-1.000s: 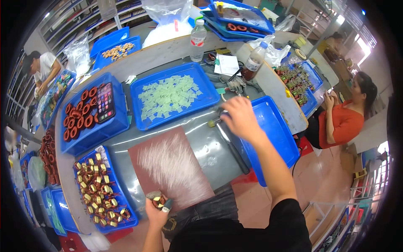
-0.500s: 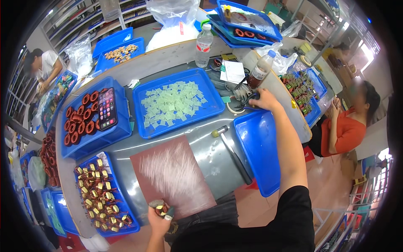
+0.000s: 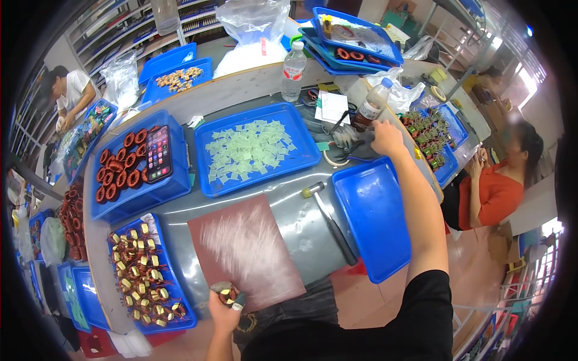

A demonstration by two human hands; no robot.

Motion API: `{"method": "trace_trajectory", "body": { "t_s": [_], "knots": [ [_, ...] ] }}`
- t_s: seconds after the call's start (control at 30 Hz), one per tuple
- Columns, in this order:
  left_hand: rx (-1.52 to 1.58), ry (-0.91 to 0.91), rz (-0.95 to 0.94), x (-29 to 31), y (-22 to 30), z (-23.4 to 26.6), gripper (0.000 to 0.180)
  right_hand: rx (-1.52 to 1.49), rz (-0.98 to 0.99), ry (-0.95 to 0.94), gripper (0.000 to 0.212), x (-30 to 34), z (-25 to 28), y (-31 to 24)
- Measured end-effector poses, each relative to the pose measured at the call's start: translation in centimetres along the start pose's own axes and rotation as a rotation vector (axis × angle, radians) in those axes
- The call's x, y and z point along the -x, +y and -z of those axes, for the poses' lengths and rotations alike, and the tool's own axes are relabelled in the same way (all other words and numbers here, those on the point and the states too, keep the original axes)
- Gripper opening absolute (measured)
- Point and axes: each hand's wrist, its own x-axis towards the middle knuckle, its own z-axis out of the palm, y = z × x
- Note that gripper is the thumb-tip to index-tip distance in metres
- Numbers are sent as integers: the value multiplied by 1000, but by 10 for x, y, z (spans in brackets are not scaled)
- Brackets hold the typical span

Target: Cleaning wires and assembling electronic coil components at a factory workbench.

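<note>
Grey sheeting covers a workbench in a shared workshop, with one co-worker at far left and another at right. Near the front edge, the left hand is closed around a wound coil with yellow on it, just over the near left corner of a scuffed red board. The right hand reaches out beside the base of a dark-drink bottle; whether its fingers grasp anything cannot be told.

Judging by how things lie, work is partway along: many yellow-blocked coils fill the left tray, while plain red rings in the bin look like a less finished stock. Pale green squares lie heaped in the middle tray, and a hammer rests beside the board.

As for writing, a clear bottle wears a red-printed label, the dark-drink bottle a pale one, and a lit phone shows app icons. Marks on the white paper are too small to read.
</note>
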Motion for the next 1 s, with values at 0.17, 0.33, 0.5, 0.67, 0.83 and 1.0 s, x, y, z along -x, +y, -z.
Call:
{"method": "trace_trajectory", "body": {
  "t_s": [0.17, 0.33, 0.5, 0.67, 0.83, 1.0],
  "knots": [
    [0, 25, 3, -1, 1, -3, 34, -80, 5, -52, 54, 25, 9, 29],
    [12, 19, -28, -1, -2, 0, 35, -1379, -128, -139, 68, 87, 37, 36],
    [10, 20, -23, -2, 0, 0, 34, -2160, 345, -341, 87, 138, 52, -24],
    [-29, 41, -20, 1, -4, 3, 34, -2303, 441, -608, 81, 171, 48, -112],
    [-31, 16, -36, 0, -5, 0, 33, -2502, 675, -850, 97, 205, 31, -175],
    [-54, 7, -61, 2, -4, 4, 31, -2646, 326, -1208, 39, 234, 14, -205]
  ]
}}
